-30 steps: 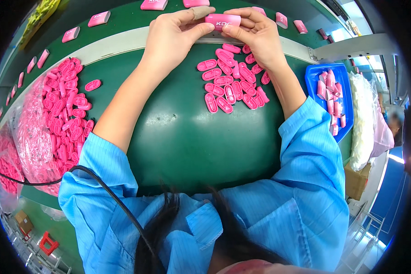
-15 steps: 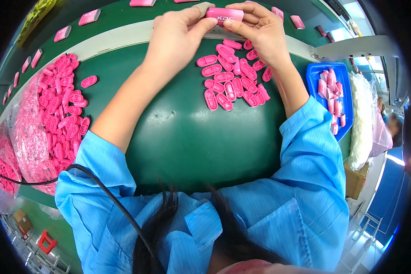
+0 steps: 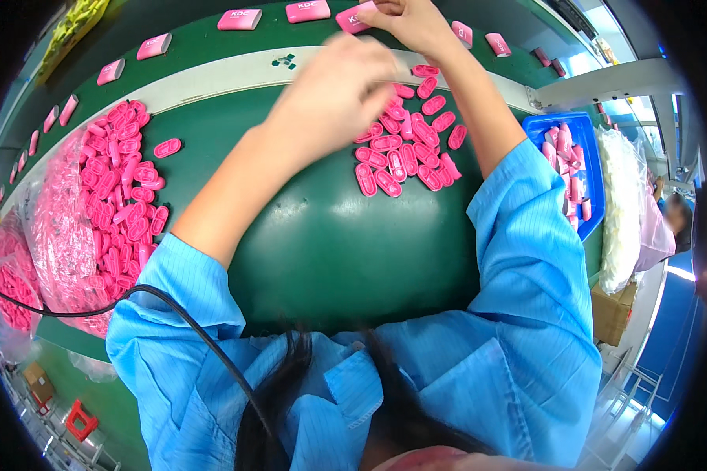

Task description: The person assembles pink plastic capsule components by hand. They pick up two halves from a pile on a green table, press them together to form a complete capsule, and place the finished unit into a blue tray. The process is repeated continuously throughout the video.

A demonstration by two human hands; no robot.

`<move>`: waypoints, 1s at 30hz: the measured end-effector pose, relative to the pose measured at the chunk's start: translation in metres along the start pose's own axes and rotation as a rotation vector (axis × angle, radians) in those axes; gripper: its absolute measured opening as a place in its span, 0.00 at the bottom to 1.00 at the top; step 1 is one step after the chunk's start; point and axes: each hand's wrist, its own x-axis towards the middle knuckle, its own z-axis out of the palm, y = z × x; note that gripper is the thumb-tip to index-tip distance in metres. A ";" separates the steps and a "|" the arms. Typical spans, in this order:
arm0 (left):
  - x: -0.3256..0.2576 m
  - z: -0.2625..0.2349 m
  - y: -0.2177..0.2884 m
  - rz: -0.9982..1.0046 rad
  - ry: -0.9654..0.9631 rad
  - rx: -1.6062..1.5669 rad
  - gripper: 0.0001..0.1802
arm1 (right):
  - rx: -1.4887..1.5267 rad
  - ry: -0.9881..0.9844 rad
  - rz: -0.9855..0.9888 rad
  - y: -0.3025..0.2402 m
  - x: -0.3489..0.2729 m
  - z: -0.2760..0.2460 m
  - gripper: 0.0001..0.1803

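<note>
At the far side, my right hand [image 3: 407, 23] is closed, its thumb and fingers on a pink rectangular plastic case [image 3: 353, 19] with pale lettering, over the green conveyor belt [image 3: 196, 39]. My left hand [image 3: 334, 90] is smeared by motion above the near side of the pale rail, so its fingers cannot be read. Beside and partly behind it, a loose group of oval pink plastic caps [image 3: 397, 162] lies on the green table, most with their hollow side up.
More pink cases [image 3: 239, 20] stand spaced along the belt. At left, a heap of pink caps [image 3: 122, 188] spills from a clear plastic bag [image 3: 55, 228]. A blue tray [image 3: 595, 177] of pink shells is at right, near a white bag [image 3: 622, 204]. A black cable [image 3: 188, 314] crosses my left sleeve.
My right hand has carried the pink case up and left over the belt. My left hand has let go of it and come back toward the loose caps. The belt's cases have shifted right.
</note>
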 end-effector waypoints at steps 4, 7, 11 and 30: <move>-0.008 0.010 0.003 0.022 -0.198 -0.001 0.11 | -0.789 0.225 -0.039 -0.007 0.005 -0.038 0.17; -0.007 0.010 0.003 -0.026 -0.218 0.061 0.12 | -1.134 0.166 -0.127 0.011 -0.011 -0.053 0.15; -0.007 0.011 0.003 -0.178 -0.139 0.082 0.13 | -0.851 0.294 -0.041 -0.001 -0.029 -0.040 0.14; -0.009 0.022 -0.027 -0.744 0.308 -0.934 0.21 | 0.378 0.043 0.199 -0.021 -0.074 0.015 0.14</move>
